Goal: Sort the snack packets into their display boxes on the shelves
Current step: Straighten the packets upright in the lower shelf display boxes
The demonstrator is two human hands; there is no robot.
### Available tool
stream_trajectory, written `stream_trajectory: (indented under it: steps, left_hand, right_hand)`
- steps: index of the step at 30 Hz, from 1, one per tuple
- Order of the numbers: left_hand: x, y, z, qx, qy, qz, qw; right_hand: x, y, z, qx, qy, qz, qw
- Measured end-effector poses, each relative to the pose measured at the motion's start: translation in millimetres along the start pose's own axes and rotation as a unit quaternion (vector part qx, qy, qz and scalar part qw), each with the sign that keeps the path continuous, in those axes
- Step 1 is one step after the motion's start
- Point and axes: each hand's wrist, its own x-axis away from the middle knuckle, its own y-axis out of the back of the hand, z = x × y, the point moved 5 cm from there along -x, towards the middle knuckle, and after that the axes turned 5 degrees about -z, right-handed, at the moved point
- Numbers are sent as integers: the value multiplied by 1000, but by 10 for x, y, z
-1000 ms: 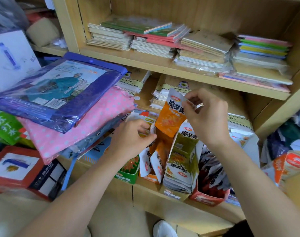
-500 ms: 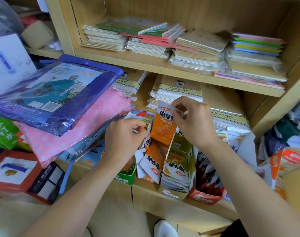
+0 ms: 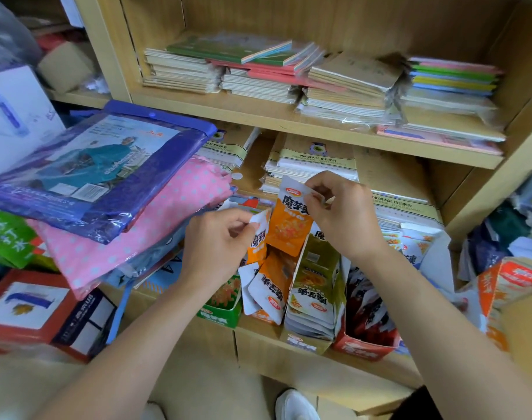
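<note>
right hand (image 3: 340, 213) raised, wrist bent, fingertips pinching top edge of 1 orange snack packet (image 3: 289, 225) hanging upright above the orange display box (image 3: 266, 310). left hand (image 3: 216, 244) curled, pinching top corner of a 2nd orange packet (image 3: 258, 241) just beside it, over the lower shelf (image 3: 258, 334).

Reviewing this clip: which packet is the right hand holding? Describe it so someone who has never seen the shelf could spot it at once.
Start at the wooden bookcase and drop to the row of snack display boxes on its low shelf. Above the orange packets there, the right hand pinches the top edge of one orange packet. Unlike its neighbours lying in their boxes, it hangs upright in the air, its white top band bearing a red logo.
</note>
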Motion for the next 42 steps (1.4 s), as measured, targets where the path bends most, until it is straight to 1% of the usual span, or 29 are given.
stream_trajectory:
  steps: [2,4,8,11,13,16,18,20,23,25,27,28,29,30,32,33,34,36,37,39,42]
  left_hand:
    - [-14,126,-19,90,25,-14,996]
    - [-37,267,-57,146,32,-36,988]
    - [-76,357,-119,160,17,-40,986]
    - [-112,225,-93,180,20,-25,983]
    - [-117,111,-125,177,6,-10,984]
    - [-110,-63,-163,147,-24,21,989]
    - [-126,-140,-136,141,-16,29,989]
    - [-160,-159,-110,132,-17,25,991]
    - [-140,-149,-105,89,-24,45,995]
    - [-67,-100,-79,20,-21,67,997]
    - [10,14,-93,-49,-54,88,993]
    - [50,67,-107,-64,-79,113,988]
    - [102,108,-116,-69,-104,155,980]
    - [169,129,-113,-77,-126,210,967]
    - [324,126,-58,-124,-166,308,929]
    - [387,103,-5,-151,-179,335,913]
    - [430,79,46,-170,-189,346,903]
    - [459,37,88,-175,-208,342,900]
    - [453,22,83,-165,-217,336,902]
    - [428,8,46,-143,-239,315,907]
    - [419,-13,6,-144,-256,288,911]
  right_hand:
    - [0,0,-16,-4,-4,-1,1000]
    - [0,-12,-21,-10,-9,0,1000]
    - [3,-65,-64,-52,-44,30,997]
    - [11,-85,-131,-87,-72,62,992]
    - [10,-93,-148,-118,-86,94,985]
    - [19,-113,-114,-135,-83,150,976]
    - [29,-121,-130,-127,-90,178,972]
    - [47,-143,-128,-110,-76,191,972]
    - [46,-179,-68,-48,-12,149,988]
    - [38,-189,-30,3,18,112,993]
    - [31,-191,-16,37,34,93,994]
    - [27,-193,-16,47,38,88,994]
    - [23,-198,-16,51,41,86,994]
    - [20,-212,-21,55,42,86,994]
    - [27,-266,-42,63,40,102,992]
    - [37,-303,-66,72,34,121,989]
    - [50,-339,-88,82,26,145,986]
    - [73,-391,-124,98,12,185,978]
    - [78,-396,-128,98,9,192,976]
    - [79,-392,-124,87,5,191,978]
    - [86,-379,-119,63,3,197,978]
